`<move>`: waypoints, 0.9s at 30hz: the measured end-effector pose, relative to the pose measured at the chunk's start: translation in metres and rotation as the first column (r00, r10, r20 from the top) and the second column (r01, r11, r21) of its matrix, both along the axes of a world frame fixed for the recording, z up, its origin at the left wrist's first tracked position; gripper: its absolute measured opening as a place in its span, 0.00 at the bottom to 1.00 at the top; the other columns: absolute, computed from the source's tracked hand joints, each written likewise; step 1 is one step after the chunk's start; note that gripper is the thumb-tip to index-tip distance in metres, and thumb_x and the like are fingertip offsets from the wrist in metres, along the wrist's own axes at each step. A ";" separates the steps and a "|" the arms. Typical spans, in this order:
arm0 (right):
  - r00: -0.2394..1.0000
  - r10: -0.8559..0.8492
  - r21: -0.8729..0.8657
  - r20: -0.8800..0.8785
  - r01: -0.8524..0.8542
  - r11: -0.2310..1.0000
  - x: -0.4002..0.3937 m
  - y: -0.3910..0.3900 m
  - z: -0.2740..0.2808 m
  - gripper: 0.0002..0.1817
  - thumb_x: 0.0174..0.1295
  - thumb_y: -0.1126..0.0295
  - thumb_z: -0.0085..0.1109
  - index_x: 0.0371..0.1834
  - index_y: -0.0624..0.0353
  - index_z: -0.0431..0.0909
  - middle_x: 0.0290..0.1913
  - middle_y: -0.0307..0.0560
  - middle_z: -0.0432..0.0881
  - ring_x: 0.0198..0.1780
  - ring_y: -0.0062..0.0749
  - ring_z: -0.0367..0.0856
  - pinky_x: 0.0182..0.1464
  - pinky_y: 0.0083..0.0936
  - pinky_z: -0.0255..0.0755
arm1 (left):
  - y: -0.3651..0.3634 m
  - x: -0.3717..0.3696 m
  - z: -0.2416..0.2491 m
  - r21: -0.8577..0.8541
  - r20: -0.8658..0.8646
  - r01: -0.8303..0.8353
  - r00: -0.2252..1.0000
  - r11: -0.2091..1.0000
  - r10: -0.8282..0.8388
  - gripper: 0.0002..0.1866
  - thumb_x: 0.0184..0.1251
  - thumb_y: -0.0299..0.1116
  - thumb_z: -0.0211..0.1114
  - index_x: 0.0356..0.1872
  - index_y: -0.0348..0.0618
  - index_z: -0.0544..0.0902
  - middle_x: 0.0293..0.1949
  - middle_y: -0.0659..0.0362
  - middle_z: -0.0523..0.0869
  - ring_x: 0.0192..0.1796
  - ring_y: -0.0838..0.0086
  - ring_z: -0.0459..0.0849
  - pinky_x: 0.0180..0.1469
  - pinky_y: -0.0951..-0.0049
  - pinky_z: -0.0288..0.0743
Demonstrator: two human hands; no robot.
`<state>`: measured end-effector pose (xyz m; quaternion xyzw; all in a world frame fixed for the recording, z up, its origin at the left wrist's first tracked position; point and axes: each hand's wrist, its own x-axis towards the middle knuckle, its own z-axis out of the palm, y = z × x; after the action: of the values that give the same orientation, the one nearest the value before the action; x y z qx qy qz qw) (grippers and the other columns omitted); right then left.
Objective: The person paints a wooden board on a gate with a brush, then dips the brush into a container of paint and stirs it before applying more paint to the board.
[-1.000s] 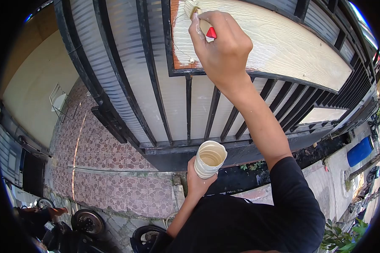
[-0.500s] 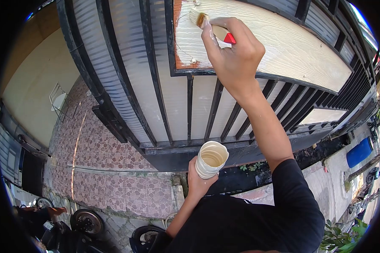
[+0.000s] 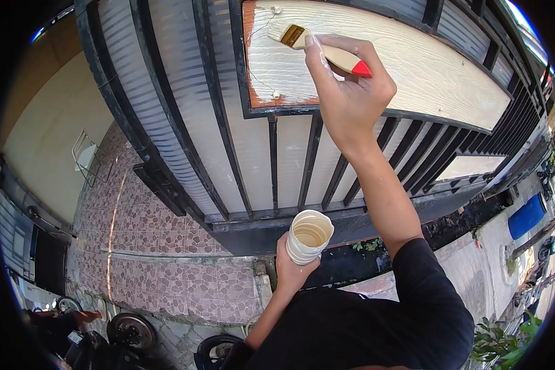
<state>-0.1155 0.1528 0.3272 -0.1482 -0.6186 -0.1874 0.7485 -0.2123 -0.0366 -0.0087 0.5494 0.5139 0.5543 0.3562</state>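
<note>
My right hand [image 3: 354, 89] is closed on a paintbrush [image 3: 327, 54] with a pale handle and a red tip. The brush's bristles rest on a cream-painted board [image 3: 413, 68] in the black gate, near its left end, where brown wood shows along the edge. Lower down, my left hand [image 3: 293, 268] is wrapped round a white cup [image 3: 309, 237], held upright below the gate's bottom rail. Pale liquid shows inside the cup. White paint marks my right fingers.
The black gate bars [image 3: 273, 163] rise in front of me. A tiled floor [image 3: 185, 283] lies at the left, with a white folding chair [image 3: 87, 157]. Motorcycle wheels [image 3: 131, 331] stand at the lower left. A dark ditch [image 3: 345, 265] runs below the gate; a blue barrel [image 3: 526, 216] is at the right.
The brush has turned, so more of its handle shows, and my right hand has shifted slightly right and down relative to the board. My left hand still holds the cup.
</note>
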 end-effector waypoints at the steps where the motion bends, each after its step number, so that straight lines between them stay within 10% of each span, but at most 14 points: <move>1: 1.000 -0.002 0.002 -0.003 0.002 1.000 -0.004 0.002 0.002 0.08 0.69 0.74 0.81 0.43 0.65 0.90 0.39 0.49 0.96 0.38 0.28 0.96 0.40 0.21 0.85 | 0.000 0.000 0.000 -0.001 0.006 0.002 1.000 1.000 -0.002 0.49 0.52 0.33 0.91 0.75 0.36 0.71 0.65 0.43 0.84 0.67 0.49 0.87 0.71 0.53 0.79; 7: 0.969 0.201 -0.039 -0.145 -0.209 0.977 -0.020 0.012 0.019 0.09 0.67 0.73 0.82 0.41 0.65 0.90 0.32 0.47 0.95 0.34 0.27 0.95 0.38 0.21 0.85 | -0.001 -0.001 -0.002 0.008 0.012 -0.006 1.000 1.000 0.005 0.49 0.52 0.33 0.91 0.74 0.36 0.71 0.65 0.43 0.84 0.68 0.49 0.87 0.71 0.53 0.79; 27: 0.974 -0.227 0.300 0.002 0.216 0.929 -0.037 0.028 0.026 0.13 0.65 0.71 0.84 0.34 0.60 0.83 0.28 0.46 0.85 0.25 0.38 0.83 0.27 0.29 0.76 | 0.003 -0.004 -0.006 0.003 0.032 -0.029 0.999 1.000 0.029 0.50 0.51 0.32 0.90 0.75 0.37 0.71 0.64 0.43 0.84 0.67 0.49 0.87 0.71 0.53 0.79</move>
<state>-0.1526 0.1811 0.3529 -0.0989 -0.5764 -0.3644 0.7247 -0.2167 -0.0332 -0.0152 0.5335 0.5151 0.5691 0.3553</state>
